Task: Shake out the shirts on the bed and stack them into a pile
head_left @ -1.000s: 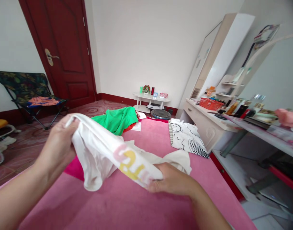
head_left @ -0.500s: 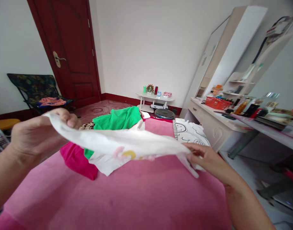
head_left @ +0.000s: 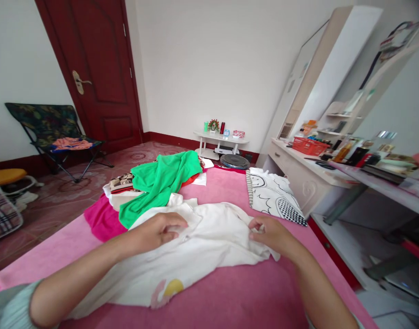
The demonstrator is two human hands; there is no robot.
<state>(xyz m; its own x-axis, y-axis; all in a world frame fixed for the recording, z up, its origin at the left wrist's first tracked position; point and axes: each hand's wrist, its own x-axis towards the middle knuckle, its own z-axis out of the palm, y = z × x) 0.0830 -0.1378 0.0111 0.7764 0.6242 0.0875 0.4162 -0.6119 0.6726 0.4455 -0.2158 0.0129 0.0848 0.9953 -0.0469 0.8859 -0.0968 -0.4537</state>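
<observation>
A white shirt (head_left: 209, 242) with a pink and yellow print lies spread and wrinkled on the pink bed cover (head_left: 257, 292). Over its upper middle is my left hand (head_left: 161, 230), fingers curved, with a gap between thumb and forefinger. My right hand (head_left: 269, 234) is at the shirt's right part, its thumb and fingertips slightly apart against the cloth. Just beyond my left hand a bright green garment (head_left: 164, 176) lies loosely heaped. Partly under it are a magenta garment (head_left: 103, 219) and a brown patterned cloth (head_left: 122, 183).
A folded white cloth with black drawings (head_left: 273, 194) lies on the bed's right side. To the right stands a dressing table (head_left: 295, 167) with a red basket (head_left: 309, 146) and bottles. A camouflage folding chair (head_left: 45, 121) and a yellow stool (head_left: 7, 176) are at left.
The white shirt, held stretched in the air between both hands, has come down onto the bed. My left hand has let go of its end and moved right, closer to the right hand.
</observation>
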